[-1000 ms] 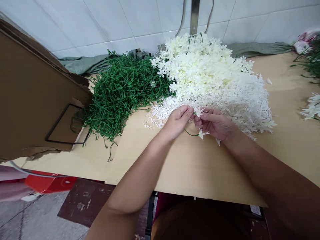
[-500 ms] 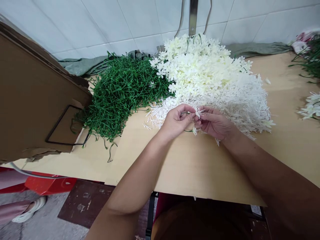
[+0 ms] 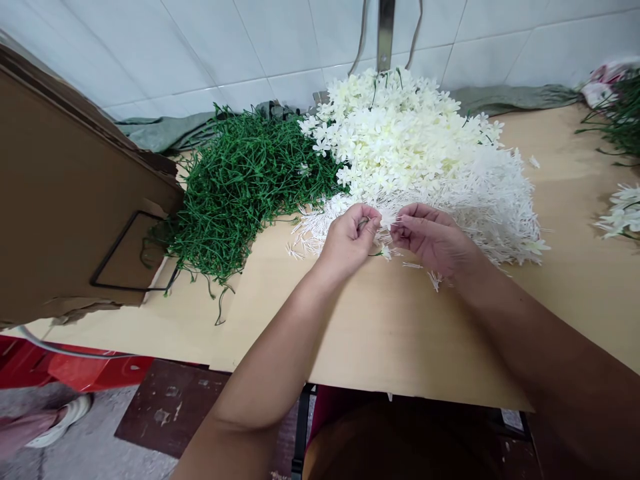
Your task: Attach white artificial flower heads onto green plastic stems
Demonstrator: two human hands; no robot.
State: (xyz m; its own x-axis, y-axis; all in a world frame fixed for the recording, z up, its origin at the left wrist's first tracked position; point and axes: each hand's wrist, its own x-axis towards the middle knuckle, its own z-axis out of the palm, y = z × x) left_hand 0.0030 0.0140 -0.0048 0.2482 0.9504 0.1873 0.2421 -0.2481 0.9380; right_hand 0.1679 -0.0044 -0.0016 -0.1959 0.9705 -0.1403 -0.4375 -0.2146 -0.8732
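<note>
My left hand (image 3: 347, 241) is closed in a pinch, with a bit of thin green stem (image 3: 363, 223) showing in its curled fingers. White petals or stamens (image 3: 387, 217) show between my two hands; they blend with the white pile behind. My right hand (image 3: 431, 239) sits a small gap to the right, thumb and fingertips pressed together, and what it pinches is too small to make out. Just below my fingertips a small artificial flower (image 3: 385, 252) lies on the table. Behind my hands spreads a heap of white stamen sprays (image 3: 493, 200), with white artificial blossoms (image 3: 395, 133) piled farther back.
Green plastic stems (image 3: 250, 180) are heaped at left, beside a cardboard box (image 3: 75, 180). Loose white sprays (image 3: 434, 280) lie on the wooden table (image 3: 390, 333). More white flowers (image 3: 625, 210) and green stems (image 3: 617, 117) are at the right edge. A person's shoe (image 3: 65, 420) shows lower left.
My hands have drawn slightly apart, having been together at a small white flower. A loose white bit now lies on the table below my right hand.
</note>
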